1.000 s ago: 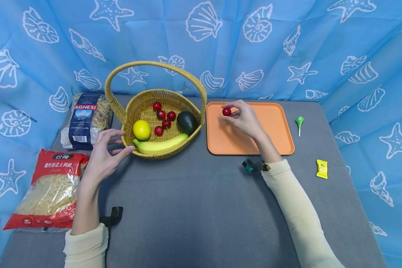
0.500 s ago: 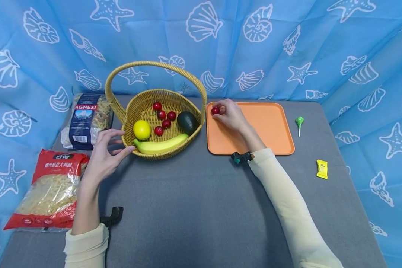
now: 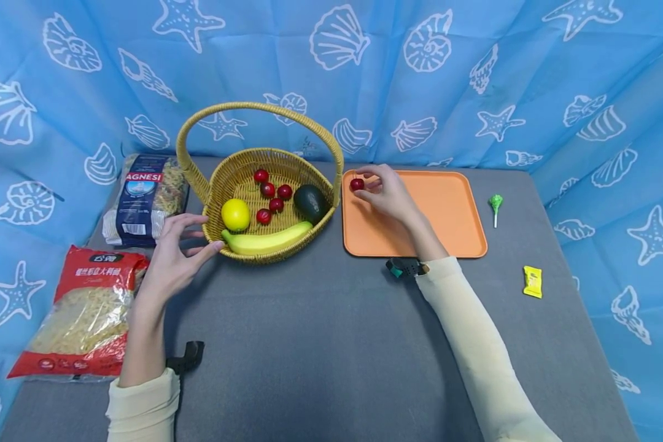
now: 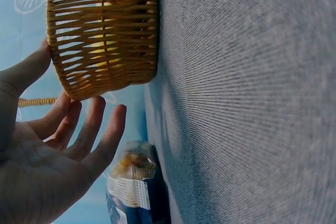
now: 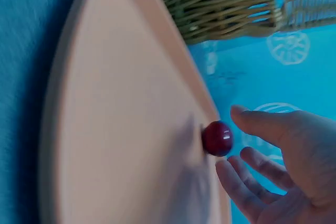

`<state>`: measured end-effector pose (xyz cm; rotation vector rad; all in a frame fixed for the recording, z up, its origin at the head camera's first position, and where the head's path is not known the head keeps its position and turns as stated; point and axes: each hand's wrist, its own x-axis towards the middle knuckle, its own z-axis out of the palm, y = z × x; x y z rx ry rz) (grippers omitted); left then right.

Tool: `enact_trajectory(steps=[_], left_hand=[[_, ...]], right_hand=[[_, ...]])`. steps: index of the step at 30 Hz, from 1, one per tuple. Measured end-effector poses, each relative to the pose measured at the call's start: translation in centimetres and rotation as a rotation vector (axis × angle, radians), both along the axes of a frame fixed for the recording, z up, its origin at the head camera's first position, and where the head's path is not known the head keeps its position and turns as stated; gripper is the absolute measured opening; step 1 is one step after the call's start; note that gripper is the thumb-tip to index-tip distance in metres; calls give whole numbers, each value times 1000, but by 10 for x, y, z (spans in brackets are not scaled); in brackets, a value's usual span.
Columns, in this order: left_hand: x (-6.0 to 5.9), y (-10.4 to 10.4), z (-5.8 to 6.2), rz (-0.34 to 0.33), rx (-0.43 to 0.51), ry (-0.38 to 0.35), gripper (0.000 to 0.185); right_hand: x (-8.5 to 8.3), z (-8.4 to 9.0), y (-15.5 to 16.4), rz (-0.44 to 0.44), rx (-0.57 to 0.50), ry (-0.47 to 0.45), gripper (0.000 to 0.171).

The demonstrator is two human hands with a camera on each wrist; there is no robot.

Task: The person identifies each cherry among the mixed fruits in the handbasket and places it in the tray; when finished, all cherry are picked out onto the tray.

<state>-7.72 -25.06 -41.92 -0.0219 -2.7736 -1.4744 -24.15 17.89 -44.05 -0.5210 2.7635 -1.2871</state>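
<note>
My left hand (image 3: 178, 255) touches the left end of a wicker basket (image 3: 273, 253), thumb and index fingertip against the outside of its rim, the other fingers loosely extended. Inside the basket lie several red cherries (image 3: 277, 205), a lemon (image 3: 235, 215), a banana (image 3: 266, 240) and a dark avocado (image 3: 310, 203). At the upper left corner of the orange tray (image 3: 447, 212), a single cherry (image 5: 217, 138) rests on the surface. Around it, my right hand (image 3: 391, 193) has its thumb and fingers spread; the right wrist view shows gaps between them and the cherry.
The basket's tall handle (image 3: 259, 105) arches above it. Two pasta bags, a blue one (image 3: 143, 199) and a red one (image 3: 83, 313), lie at the left. A green lollipop (image 3: 495, 202) and a yellow wrapped candy (image 3: 533, 282) lie right of the tray. A blue curtain (image 3: 475, 73) hangs behind.
My right hand carried the cherry left to the tray's upper left corner, and its fingers have now parted from it. The left hand stays at the basket.
</note>
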Motion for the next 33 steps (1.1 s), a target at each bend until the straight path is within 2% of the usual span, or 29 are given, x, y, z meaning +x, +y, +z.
enact_trajectory(steps=[5,9,14,19,22,25,28,33], left_hand=[[1,0,0,-3,6,-3,60],[1,0,0,-2,6,-5,61],[0,-1,-3,-2,25,-5,61],[-1,-1,-4,-7,36,-4,62],[-1,0,-2,-6,31,-4,61],[0,1,-1,-6,27,-4,60],[0,0,0,-3,19,-6,60],[1,0,0,-3,10,-15,62]], right_hand=[[26,19,3,-8,-129,8,45],[50,39,0,23,-231,3,39],[76,61,-12,123,-337,19,32],[92,73,-33,263,-361,16,30],[93,76,-51,351,-342,2,29],[86,75,-72,429,-312,-23,28],[73,73,-96,487,-263,-62,27],[42,70,-130,561,-109,-135,27]])
